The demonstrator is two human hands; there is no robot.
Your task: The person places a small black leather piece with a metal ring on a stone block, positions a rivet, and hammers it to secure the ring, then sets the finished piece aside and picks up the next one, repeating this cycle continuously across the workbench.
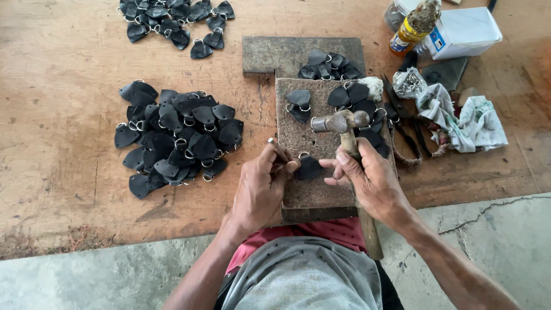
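From the head camera, the left hand (259, 186) pinches a small metal punch-like pin (278, 149) between thumb and fingers, its tip standing just beside a black shield-shaped leather tab with a metal ring (309, 167). The right hand (367, 181) is closed around the wooden handle of a steel-headed hammer (343, 123), while its fingertips touch the right edge of that same tab. The tab lies flat on a worn brown rectangular work block (298, 138), near its front left part. More black tabs crowd the block's far right corner.

The block rests on a scuffed wooden counter (57, 86). To the left lies a large heap of black ringed leather tabs (178, 138). At the far right sit crumpled white rags (465, 120), a yellow bottle (414, 26) and a white box (468, 28).
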